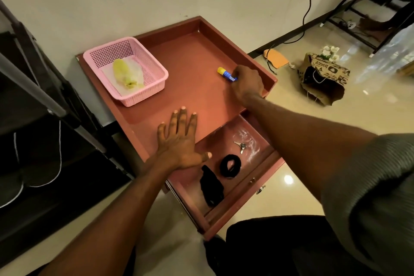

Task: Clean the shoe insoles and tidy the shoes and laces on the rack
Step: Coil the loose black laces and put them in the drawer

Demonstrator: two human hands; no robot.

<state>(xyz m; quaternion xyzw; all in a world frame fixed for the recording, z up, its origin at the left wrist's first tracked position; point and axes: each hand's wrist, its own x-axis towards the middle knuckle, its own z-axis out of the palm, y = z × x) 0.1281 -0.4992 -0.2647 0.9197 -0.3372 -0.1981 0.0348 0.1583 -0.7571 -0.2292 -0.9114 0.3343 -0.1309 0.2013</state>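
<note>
My left hand (179, 139) lies flat, fingers spread, on the front edge of a reddish-brown cabinet top (190, 87). My right hand (247, 83) reaches to the top's right side and pinches the blue end of a small blue tube with a yellow cap (225, 73) that lies on the surface. A dark shoe rack (33, 107) stands at the left; white laces (59, 163) hang in its shadowed lower part. The shoes there are too dark to make out.
A pink mesh basket (154, 67) holding a yellow cloth in clear plastic sits at the top's back left. The open drawer (242, 199) below holds a black scrunchie, a black cloth, keys and plastic wrap. A printed paper bag (322, 80) and cables lie on the floor.
</note>
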